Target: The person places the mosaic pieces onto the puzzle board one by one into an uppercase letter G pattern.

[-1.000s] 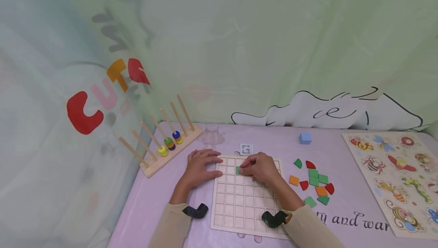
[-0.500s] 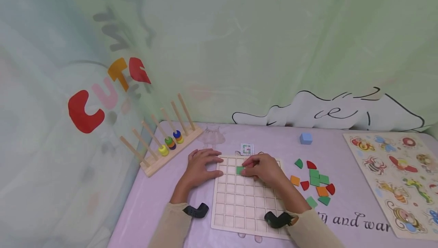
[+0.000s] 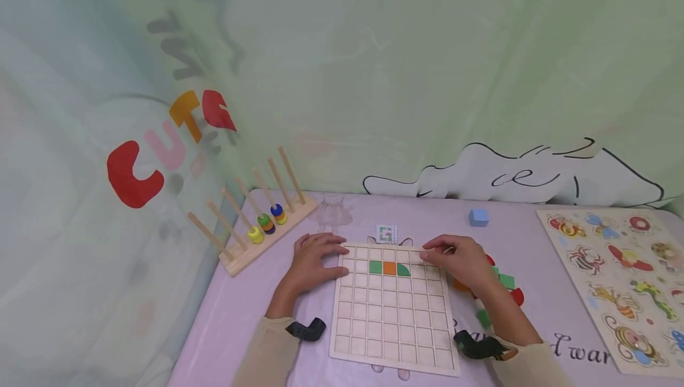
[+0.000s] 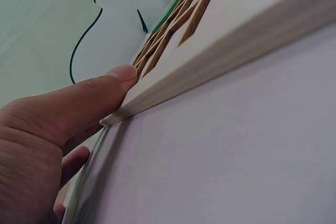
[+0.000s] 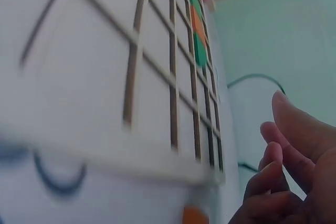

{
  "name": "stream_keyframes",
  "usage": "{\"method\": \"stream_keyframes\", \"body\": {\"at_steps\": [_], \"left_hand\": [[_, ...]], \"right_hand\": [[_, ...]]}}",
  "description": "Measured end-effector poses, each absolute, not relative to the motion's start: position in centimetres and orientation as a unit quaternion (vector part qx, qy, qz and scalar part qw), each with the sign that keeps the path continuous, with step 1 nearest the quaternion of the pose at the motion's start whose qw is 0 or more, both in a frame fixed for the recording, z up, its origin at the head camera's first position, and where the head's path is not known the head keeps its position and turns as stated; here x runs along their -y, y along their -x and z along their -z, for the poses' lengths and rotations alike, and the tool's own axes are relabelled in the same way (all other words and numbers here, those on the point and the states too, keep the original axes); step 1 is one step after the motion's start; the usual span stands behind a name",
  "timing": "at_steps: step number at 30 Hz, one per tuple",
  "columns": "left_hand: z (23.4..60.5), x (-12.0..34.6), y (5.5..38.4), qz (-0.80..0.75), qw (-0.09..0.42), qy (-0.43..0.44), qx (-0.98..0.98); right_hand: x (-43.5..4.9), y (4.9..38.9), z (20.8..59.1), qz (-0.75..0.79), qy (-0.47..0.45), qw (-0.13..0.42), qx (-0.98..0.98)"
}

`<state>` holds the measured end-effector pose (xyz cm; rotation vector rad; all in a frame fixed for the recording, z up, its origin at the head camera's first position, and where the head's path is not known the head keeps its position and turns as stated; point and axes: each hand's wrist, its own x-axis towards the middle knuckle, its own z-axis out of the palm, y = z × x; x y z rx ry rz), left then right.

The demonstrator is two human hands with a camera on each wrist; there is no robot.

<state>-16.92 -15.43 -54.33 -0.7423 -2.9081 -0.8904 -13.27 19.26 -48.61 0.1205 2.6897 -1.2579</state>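
Observation:
In the head view a pale wooden grid board (image 3: 390,316) lies on the table. A green square tile (image 3: 376,267), an orange square tile (image 3: 389,268) and a green quarter-circle tile (image 3: 403,270) sit side by side in its second row. My left hand (image 3: 312,262) rests against the board's upper left edge; in the left wrist view its thumb (image 4: 123,73) touches the rim. My right hand (image 3: 462,262) hovers at the upper right corner, fingers loosely bent. In the right wrist view nothing shows between its thumb and fingertips (image 5: 270,171).
Loose green, red and orange tiles (image 3: 506,281) lie right of the board, partly behind my right hand. A small pattern card (image 3: 387,233) and a blue block (image 3: 478,217) lie beyond it. A peg stand with rings (image 3: 267,238) is left, an insect puzzle (image 3: 614,280) far right.
My right hand has left the green square tile and moved right to the board's corner, uncovering the orange and quarter-circle tiles. My left hand has stayed at the left edge.

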Motion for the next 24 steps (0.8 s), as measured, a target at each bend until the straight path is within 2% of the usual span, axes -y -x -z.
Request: {"method": "stream_keyframes", "body": {"at_steps": [7,11,18,24], "left_hand": [[54.3,15.4,16.8,0.288,0.003,0.235,0.928],[54.3,15.5,16.8,0.290,0.005,0.236,0.928],[54.2,15.6,16.8,0.285,0.008,0.238,0.929],[54.2,15.5,16.9,0.281,0.003,0.242,0.928]], "right_hand": [[-23.1,12.7,48.8,0.353,-0.062,0.041,-0.933],[-24.7,12.5,49.1,0.345,-0.077,0.036,-0.935],[-26.4,12.8,50.2,0.330,-0.085,0.052,-0.939],[-27.2,13.1,50.4,0.318,-0.085,0.089,-0.940]]}}
